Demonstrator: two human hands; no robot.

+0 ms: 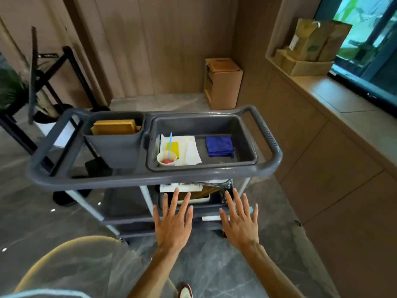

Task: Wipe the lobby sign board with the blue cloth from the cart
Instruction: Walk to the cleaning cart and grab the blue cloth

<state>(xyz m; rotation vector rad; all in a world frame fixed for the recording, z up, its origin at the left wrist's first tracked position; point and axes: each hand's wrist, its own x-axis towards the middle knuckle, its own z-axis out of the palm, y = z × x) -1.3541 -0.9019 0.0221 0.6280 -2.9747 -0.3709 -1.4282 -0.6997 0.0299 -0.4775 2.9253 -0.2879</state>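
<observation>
A folded blue cloth (219, 146) lies at the right end of the grey tray (247, 134) on top of a grey cleaning cart (150, 179). My left hand (174, 222) and my right hand (241, 220) hover side by side in front of the cart's near rail, below the tray, fingers straight and spread, holding nothing. Both hands are apart from the cloth. A thin dark upright panel on a black stand (33, 74) at the far left may be the sign board; I see it only edge-on.
The tray also holds white paper (189, 149), a yellow sponge (175, 147) and a paper cup with a blue stick (166, 158). A grey bin with yellow pads (116, 136) sits left. A cardboard box (223, 84) stands by the wall; a ledge with paper bags (318, 41) runs right.
</observation>
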